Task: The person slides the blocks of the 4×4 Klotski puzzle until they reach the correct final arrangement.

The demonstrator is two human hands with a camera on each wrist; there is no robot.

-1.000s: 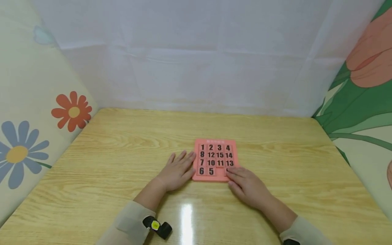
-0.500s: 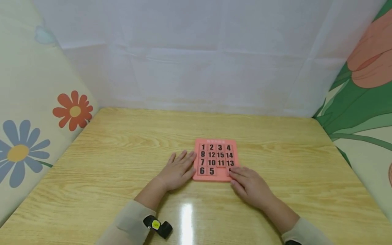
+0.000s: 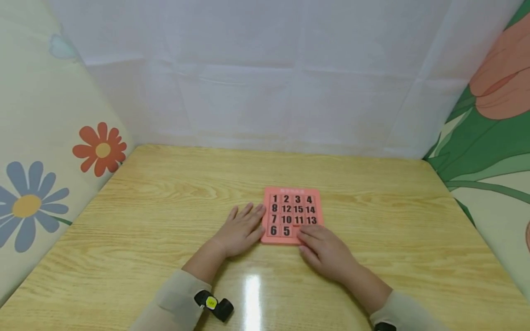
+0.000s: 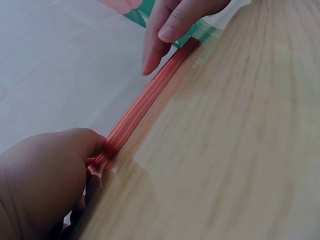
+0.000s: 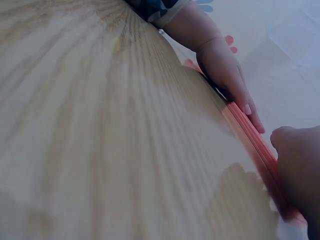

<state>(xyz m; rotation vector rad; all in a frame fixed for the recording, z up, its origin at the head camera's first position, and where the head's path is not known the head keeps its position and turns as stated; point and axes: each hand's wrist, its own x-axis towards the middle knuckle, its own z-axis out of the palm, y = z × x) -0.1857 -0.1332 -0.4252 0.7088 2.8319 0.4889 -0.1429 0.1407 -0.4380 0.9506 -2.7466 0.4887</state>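
A pink number slide puzzle lies flat on the table with numbered tiles in rows. My left hand rests flat at its left edge, fingers spread and fingertips against the frame; the left wrist view has the thumb at the puzzle's near corner. Over the bottom row is my right hand, its fairly straight fingertips on the puzzle to the right of the 5 tile. Those fingers hide the bottom right part of the row. In the right wrist view the puzzle's side shows edge-on between both hands.
The wood-grain table extends around the puzzle. A white cloth hangs behind it, and flower-printed panels stand at both sides. A black strap with a yellow tag is on the left sleeve.
My right hand first shifts slightly right, then slides left along the bottom row, covering the gap beside the 5 tile. The numbered tile partly visible under its fingertips is now hidden. My left hand stays put.
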